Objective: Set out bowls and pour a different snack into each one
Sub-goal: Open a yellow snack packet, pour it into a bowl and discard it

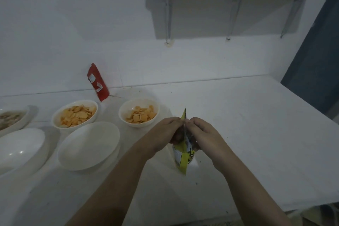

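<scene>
A yellow snack packet (181,159) stands upright above the white table (247,134), seen edge-on. My left hand (165,132) and my right hand (200,132) both pinch its top edge, fingertips close together. To the left sit several white bowls: one with square orange crackers (139,113), one with round orange chips (74,114), an empty one (89,146) in front, another empty one (18,150) at the far left, and one with a pale snack (11,120) cut off by the frame's edge.
A red snack packet (97,82) leans against the white wall behind the bowls. A shelf on metal brackets (236,11) hangs above the table. The table's right edge (311,104) runs beside a dark blue surface.
</scene>
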Action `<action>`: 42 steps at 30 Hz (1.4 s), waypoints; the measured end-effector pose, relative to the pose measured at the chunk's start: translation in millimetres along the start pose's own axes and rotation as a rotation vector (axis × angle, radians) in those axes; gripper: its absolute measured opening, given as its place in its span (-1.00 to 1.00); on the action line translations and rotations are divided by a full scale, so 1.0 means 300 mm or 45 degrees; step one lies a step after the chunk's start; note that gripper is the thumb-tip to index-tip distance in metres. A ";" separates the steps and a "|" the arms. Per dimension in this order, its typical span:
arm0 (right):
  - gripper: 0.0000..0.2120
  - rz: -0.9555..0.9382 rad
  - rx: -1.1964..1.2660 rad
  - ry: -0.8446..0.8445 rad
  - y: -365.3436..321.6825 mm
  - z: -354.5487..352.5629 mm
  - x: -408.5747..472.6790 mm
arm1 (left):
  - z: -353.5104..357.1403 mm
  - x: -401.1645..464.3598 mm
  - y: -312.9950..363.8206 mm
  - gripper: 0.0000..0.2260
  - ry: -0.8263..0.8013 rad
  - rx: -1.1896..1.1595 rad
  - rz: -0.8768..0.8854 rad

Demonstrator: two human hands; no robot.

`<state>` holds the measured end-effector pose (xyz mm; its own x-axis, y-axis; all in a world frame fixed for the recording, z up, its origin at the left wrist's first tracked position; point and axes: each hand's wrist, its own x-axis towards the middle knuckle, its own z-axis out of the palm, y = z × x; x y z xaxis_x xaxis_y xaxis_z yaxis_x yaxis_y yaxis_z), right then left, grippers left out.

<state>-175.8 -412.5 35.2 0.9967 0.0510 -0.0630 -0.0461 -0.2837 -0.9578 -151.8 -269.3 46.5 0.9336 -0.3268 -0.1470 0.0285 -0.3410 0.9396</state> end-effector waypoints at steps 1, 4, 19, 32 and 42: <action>-0.68 0.008 -0.030 -0.026 -0.006 -0.005 0.002 | -0.003 -0.001 0.003 -0.69 0.004 0.042 0.028; -0.73 0.020 -0.074 -0.075 -0.015 -0.021 0.008 | -0.005 -0.002 0.005 -0.67 0.032 0.144 0.115; -0.77 -0.193 -0.068 -0.019 -0.014 -0.036 0.008 | -0.003 0.025 0.022 -0.71 0.174 0.389 0.351; -0.75 -0.207 -0.175 0.109 -0.003 -0.014 0.022 | 0.040 0.026 -0.057 -0.71 0.294 0.147 0.492; -0.76 -0.204 -0.205 0.092 0.011 -0.008 0.029 | 0.059 0.021 -0.077 -0.68 0.293 0.003 0.446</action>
<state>-167.1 -415.3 32.0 0.9929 0.0404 0.1121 0.1186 -0.4270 -0.8964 -153.0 -279.0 18.4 0.9421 -0.2184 0.2546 -0.3056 -0.2464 0.9197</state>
